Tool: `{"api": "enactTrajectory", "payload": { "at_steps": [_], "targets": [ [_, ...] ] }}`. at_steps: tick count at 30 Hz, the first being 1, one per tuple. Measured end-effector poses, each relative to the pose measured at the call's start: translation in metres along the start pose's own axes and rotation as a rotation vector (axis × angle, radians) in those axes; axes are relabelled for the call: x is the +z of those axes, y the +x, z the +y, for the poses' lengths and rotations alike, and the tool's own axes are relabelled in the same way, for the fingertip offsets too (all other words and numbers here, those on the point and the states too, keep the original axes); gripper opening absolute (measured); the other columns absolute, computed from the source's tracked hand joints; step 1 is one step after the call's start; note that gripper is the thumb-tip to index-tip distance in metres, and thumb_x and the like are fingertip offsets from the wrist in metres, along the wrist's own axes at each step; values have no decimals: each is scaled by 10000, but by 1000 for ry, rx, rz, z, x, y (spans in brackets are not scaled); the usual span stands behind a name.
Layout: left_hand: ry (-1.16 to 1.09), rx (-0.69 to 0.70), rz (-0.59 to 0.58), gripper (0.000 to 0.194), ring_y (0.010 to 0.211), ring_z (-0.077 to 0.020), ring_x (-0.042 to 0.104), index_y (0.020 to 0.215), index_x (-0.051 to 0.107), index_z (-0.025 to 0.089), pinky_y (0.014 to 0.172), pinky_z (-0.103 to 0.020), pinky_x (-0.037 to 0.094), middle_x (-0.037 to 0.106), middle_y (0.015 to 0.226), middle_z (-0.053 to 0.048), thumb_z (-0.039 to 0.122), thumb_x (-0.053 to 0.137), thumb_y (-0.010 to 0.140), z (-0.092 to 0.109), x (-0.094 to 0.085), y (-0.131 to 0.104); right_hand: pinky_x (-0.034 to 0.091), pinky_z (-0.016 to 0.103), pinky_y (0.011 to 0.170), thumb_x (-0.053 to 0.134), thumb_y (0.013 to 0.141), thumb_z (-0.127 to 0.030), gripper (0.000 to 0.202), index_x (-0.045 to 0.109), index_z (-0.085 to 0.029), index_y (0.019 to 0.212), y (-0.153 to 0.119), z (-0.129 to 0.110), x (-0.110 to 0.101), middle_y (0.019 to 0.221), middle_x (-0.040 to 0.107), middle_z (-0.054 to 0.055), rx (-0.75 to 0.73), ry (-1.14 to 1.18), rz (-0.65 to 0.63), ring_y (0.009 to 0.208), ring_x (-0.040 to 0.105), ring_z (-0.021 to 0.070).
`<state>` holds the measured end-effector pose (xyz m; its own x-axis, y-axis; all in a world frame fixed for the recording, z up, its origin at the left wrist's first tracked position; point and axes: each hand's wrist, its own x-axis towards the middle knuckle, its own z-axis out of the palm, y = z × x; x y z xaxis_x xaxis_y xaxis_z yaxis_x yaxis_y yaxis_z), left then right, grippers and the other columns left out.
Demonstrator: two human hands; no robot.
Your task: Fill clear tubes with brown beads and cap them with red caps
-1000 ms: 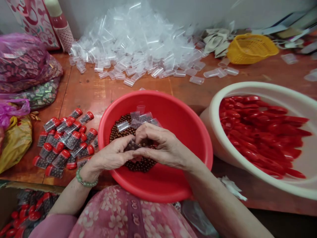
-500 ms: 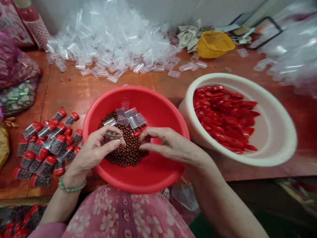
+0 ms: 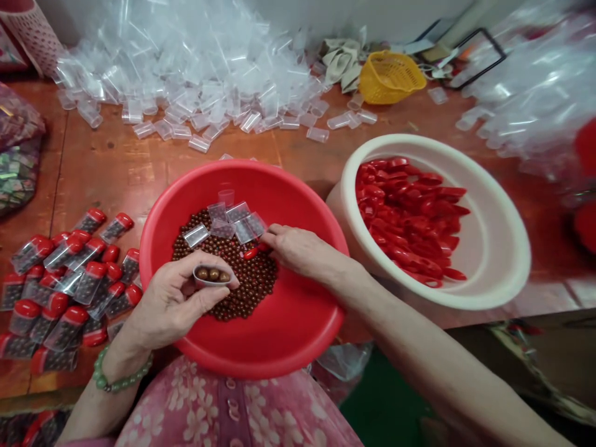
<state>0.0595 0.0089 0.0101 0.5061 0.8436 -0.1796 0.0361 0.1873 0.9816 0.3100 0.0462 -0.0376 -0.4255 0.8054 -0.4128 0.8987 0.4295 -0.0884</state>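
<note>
My left hand (image 3: 181,298) grips a clear container (image 3: 212,283) at the near left part of the red basin (image 3: 307,335); brown balls show in its open top. Over the basin's right half, my right hand (image 3: 291,247) is closed beside the clear empty containers (image 3: 243,222). At its fingertips are red pieces (image 3: 251,253), partly hidden; whether the fingers hold them is unclear. Brown beads (image 3: 249,292) lie heaped in the basin under both hands. To the right, a white basin (image 3: 498,248) holds many red caps (image 3: 414,217).
Filled, red-capped containers (image 3: 88,279) lie piled at the left on the wooden table (image 3: 112,161). A heap of clear containers (image 3: 195,81) covers the back. A yellow basket (image 3: 390,79), a cloth (image 3: 342,64) and more clear containers (image 3: 549,93) stand behind the white basin.
The view has shifted, and the table's things appear further left. My right hand has moved up toward the clear containers. The container in my left hand now shows its open top.
</note>
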Motion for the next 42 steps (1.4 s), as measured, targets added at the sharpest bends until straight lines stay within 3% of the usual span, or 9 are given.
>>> {"api": "enactTrajectory", "payload": {
  "at_steps": [6, 11, 15, 17, 19, 23, 28, 34, 42],
  "targets": [
    [-4, -44, 5, 165, 786, -122, 607, 963, 622, 160, 693, -212, 488, 666, 862, -34, 297, 606, 872, -5, -1, 5, 401, 310, 616, 446, 829, -28, 234, 642, -140, 892, 13, -1, 14, 911, 643, 125, -5, 42, -23, 754, 600, 194],
    [-35, -72, 87, 170, 714, -108, 567, 915, 621, 162, 645, -209, 454, 630, 798, -8, 278, 675, 802, -12, -1, 7, 432, 272, 601, 544, 846, -113, 84, 607, -155, 809, 0, -4, 3, 782, 647, 61, -33, 171, -4, 664, 585, 151],
    [-24, -88, 70, 144, 773, -122, 590, 881, 626, 158, 716, -243, 469, 652, 854, -22, 260, 671, 791, -14, 1, 8, 505, 261, 664, 583, 892, -366, 204, 624, -167, 898, -21, -15, -3, 834, 678, 31, -61, 768, 166, 728, 625, 141],
    [-30, -114, 65, 157, 844, -141, 611, 899, 628, 151, 777, -274, 480, 668, 923, -45, 255, 668, 789, -14, 2, 9, 530, 298, 730, 618, 866, -400, 244, 648, -167, 933, -29, -25, -4, 899, 697, 51, -36, 1072, 292, 809, 650, 166],
    [-84, -170, 52, 193, 878, -153, 629, 911, 624, 142, 808, -293, 489, 675, 948, -59, 261, 687, 773, -13, 4, 9, 537, 331, 801, 634, 858, -374, 214, 657, -178, 940, -34, -39, -7, 935, 700, 59, -26, 1184, 442, 881, 657, 181],
    [-394, -304, 19, 313, 784, -129, 658, 894, 591, 139, 765, -277, 523, 678, 850, -33, 322, 767, 712, -14, 10, 6, 552, 345, 850, 613, 871, -241, 66, 642, -211, 922, -44, -75, -12, 953, 689, 58, -110, 1131, 766, 934, 656, 178],
    [-605, -302, 93, 361, 611, -72, 619, 845, 586, 133, 630, -192, 520, 640, 715, 20, 288, 837, 638, -15, 19, 1, 591, 359, 804, 577, 835, -67, 278, 603, -240, 1051, -57, -105, 1, 1044, 698, 96, -166, 887, 970, 964, 676, 201],
    [-593, -388, 141, 411, 538, -62, 608, 830, 559, 128, 557, -169, 500, 607, 679, 42, 302, 855, 604, -10, 22, 4, 605, 358, 815, 538, 797, -4, 388, 570, -196, 1133, -64, -106, 19, 1128, 692, 155, -206, 595, 1019, 1026, 681, 229],
    [-531, -362, 147, 335, 551, -55, 601, 808, 558, 126, 552, -166, 468, 608, 703, 37, 279, 813, 654, -13, 22, 4, 625, 302, 769, 702, 812, -177, 388, 579, -276, 1166, -66, -105, 15, 1070, 729, 51, -96, 1062, 936, 924, 716, 190]
  ]
}}
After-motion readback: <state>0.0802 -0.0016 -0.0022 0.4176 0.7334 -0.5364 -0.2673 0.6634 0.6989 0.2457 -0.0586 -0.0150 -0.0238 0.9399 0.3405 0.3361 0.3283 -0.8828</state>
